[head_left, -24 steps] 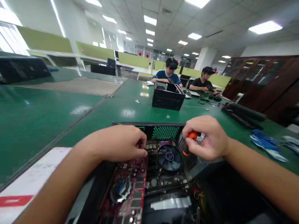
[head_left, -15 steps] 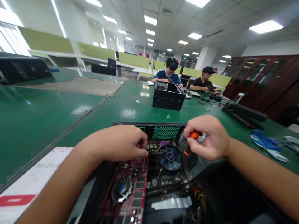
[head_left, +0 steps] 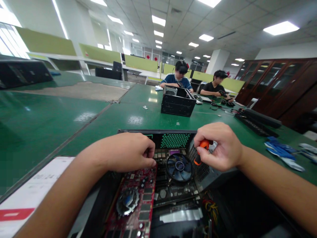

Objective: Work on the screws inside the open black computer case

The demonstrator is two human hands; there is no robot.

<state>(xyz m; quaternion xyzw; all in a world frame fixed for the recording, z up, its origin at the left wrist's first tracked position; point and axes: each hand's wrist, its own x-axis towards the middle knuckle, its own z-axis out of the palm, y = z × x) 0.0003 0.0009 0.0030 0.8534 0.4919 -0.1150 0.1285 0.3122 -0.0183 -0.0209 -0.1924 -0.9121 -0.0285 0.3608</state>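
An open black computer case (head_left: 173,137) lies on the green table (head_left: 74,115) in front of me. Inside it are a red graphics card (head_left: 133,205) and a round CPU fan (head_left: 179,167). My left hand (head_left: 123,152) is closed in a pinch at the far end of the red card, near the rear of the case; what its fingertips hold is hidden. To the right of the fan, my right hand (head_left: 219,147) is closed round an orange-handled screwdriver (head_left: 201,150) above the perforated metal box.
A second open black case (head_left: 177,105) stands farther back. Two people sit at the far end. Black keyboards (head_left: 257,122) and blue packets (head_left: 282,153) lie at the right. A white sheet with a red stripe (head_left: 27,195) lies at my left.
Almost nothing has moved. Both hands stay in place; the right hand shifts the screwdriver slightly.
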